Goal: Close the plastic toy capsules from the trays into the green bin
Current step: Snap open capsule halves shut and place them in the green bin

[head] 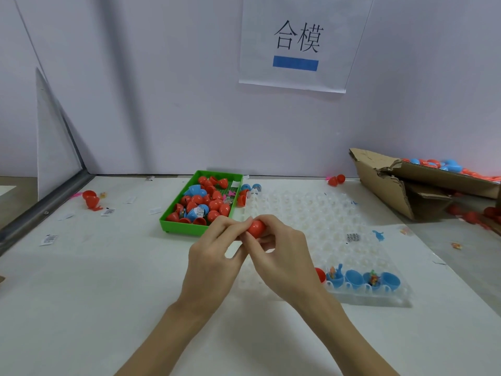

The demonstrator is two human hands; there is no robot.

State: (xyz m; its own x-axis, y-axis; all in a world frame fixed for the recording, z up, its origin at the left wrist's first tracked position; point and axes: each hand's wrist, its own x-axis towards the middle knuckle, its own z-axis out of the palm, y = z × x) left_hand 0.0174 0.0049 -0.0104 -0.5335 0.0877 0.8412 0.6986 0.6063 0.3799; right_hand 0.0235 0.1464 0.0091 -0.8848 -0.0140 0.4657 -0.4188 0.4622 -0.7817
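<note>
We noted both hands raised over the white table, meeting just in front of the green bin. The left hand and right hand together held one red capsule. Left fingertips pinched its left side; right fingers curled round it from below and behind. We could not tell whether its halves were fully seated.

The green bin sat at the table's middle, filled with red capsules and a few blue ones; one blue capsule there carried a printed label.

Just right of the bin lay the clear tray, most of its sockets bare. Along its near edge stood four open blue halves, at least two with small toys inside, and a red half just left of them, partly hidden by the right wrist.

Loose red pieces lay at far left, paper slips scattered near them. A torn cardboard box holding red and blue capsules stood at far right. A paper sign with two characters and a blue bar hung on the back wall.
</note>
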